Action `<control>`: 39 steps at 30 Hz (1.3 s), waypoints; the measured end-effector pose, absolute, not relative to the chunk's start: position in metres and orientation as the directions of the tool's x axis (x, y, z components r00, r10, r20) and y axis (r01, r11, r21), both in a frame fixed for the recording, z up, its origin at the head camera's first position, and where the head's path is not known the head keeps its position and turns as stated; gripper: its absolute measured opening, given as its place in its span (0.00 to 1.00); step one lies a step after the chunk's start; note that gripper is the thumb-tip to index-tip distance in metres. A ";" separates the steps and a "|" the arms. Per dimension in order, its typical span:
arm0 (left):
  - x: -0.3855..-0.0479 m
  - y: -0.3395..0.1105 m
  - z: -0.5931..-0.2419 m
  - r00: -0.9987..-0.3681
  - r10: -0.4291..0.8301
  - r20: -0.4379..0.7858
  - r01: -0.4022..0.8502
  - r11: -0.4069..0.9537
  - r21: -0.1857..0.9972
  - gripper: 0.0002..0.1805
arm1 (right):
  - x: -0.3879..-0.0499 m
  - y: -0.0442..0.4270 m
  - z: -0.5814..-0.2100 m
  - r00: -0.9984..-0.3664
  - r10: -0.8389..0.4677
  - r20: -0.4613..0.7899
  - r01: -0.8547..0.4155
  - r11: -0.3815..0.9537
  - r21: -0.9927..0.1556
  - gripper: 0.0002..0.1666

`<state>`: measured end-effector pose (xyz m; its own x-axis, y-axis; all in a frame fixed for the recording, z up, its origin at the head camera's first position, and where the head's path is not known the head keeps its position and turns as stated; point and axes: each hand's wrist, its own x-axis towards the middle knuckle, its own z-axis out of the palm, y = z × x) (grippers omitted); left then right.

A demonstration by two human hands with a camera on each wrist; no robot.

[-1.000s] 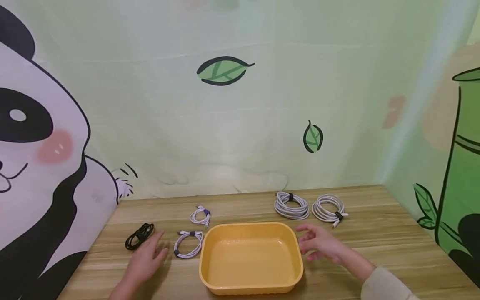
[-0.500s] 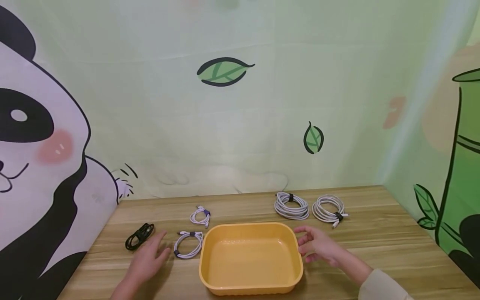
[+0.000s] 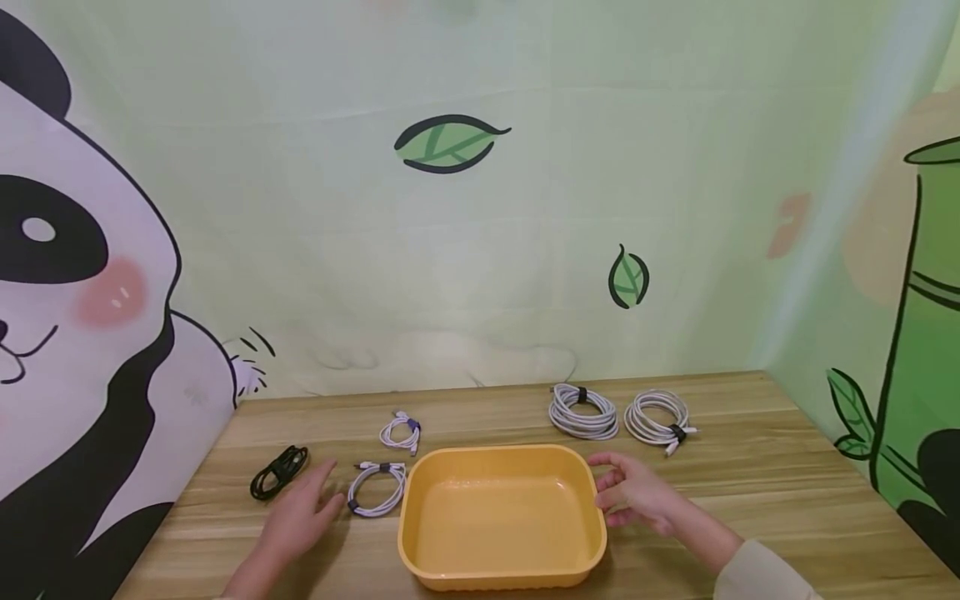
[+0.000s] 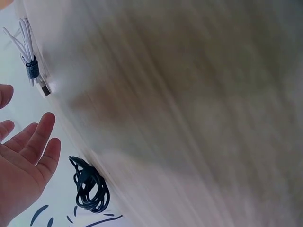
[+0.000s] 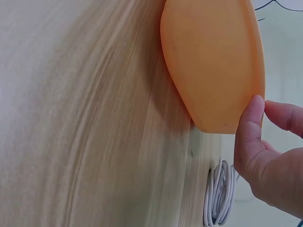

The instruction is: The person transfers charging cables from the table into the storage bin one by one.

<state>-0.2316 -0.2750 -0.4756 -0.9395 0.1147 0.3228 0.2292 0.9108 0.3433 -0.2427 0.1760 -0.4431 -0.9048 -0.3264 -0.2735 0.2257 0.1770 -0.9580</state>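
Note:
A yellow plastic tray [image 3: 502, 575] stands at the front of the wooden table. At its right rim, my right hand [image 3: 637, 496] touches the edge with thumb and index finger; the right wrist view shows the thumb [image 5: 251, 125] against the tray's outer wall [image 5: 213, 61]. My left hand [image 3: 296, 512] holds nothing, fingers extended, between a black coiled cable [image 3: 279, 473] and a white coiled cable [image 3: 356, 493]. Behind lies a smaller white cable bundle [image 3: 387, 437] with a dark tie. Two thicker grey-white coiled cables [image 3: 558, 417] [image 3: 637, 425] lie at the back right.
The wooden table [image 3: 757, 467] meets a pale green printed backdrop [image 3: 525, 250] at its back edge. A panda print [image 3: 127, 333] covers the left side, and a green bamboo print [image 3: 930, 358] the right.
My right hand has shifted slightly left and come to the tray's rim. My left hand has moved a little to the right. Tray and cables stay in place.

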 end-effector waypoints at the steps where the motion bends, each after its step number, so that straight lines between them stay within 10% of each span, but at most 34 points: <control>1: -0.232 -0.275 -0.476 -0.939 0.116 0.325 0.230 0.912 0.340 0.30 | -0.242 0.176 -0.443 -0.905 -0.326 -0.274 0.226 0.176 -0.958 0.39; 39: -0.247 -0.258 -0.480 -0.989 0.069 0.131 0.125 0.863 0.489 0.34 | -0.240 0.175 -0.445 -0.904 -0.308 -0.296 0.260 0.153 -0.953 0.39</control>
<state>-0.2469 -0.2576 -0.4796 -0.9889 0.0692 0.1314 0.1253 0.8635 0.4886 -0.2398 0.1747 -0.4447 -0.9041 -0.3085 -0.2957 0.2596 0.1534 -0.9535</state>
